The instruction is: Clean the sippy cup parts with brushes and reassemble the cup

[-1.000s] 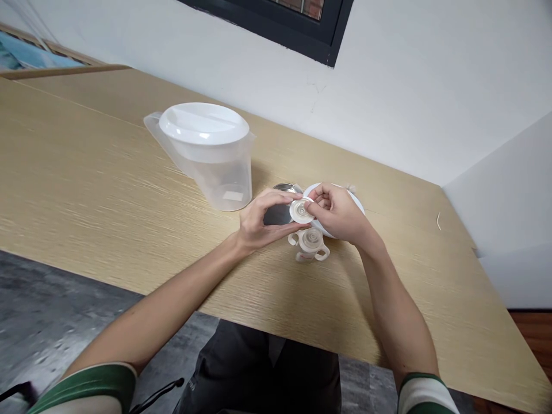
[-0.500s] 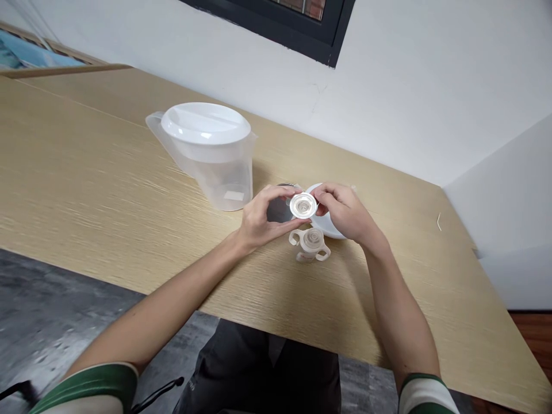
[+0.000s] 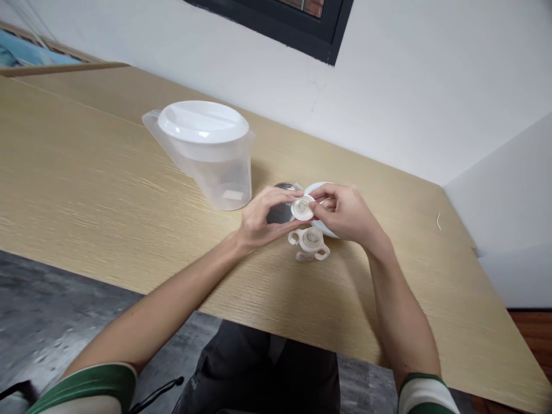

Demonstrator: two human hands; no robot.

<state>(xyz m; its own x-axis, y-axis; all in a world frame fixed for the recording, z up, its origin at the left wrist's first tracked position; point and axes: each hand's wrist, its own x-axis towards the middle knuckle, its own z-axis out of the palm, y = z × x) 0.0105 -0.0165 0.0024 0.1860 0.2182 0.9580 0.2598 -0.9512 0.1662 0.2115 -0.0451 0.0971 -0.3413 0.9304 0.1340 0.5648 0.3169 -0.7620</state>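
Observation:
My left hand [image 3: 261, 217] grips a small round white cap [image 3: 301, 209] between thumb and fingers, its ringed face turned towards me. From the other side my right hand [image 3: 347, 213] pinches the same cap, with the thumb lying over its right edge. Just below it on the table stands a small beige cup-like piece [image 3: 312, 237] with two curved handles and a ringed top. Behind my left fingers a metal cup [image 3: 280, 214] shows in part. Partly covered by my right hand is a white plate-like thing [image 3: 328, 228].
A translucent pitcher [image 3: 226, 172] with a white lid [image 3: 202, 118] stands left of my hands. On the right of the wooden table [image 3: 409, 253] lies a thin white strip [image 3: 439, 221]. A wall [image 3: 409, 86] with a dark window frame [image 3: 276, 31] rises behind.
My right thumb has come over the right edge of the cap, and its fingers have shifted round the rim. The cap has tilted slightly; my left hand keeps its hold.

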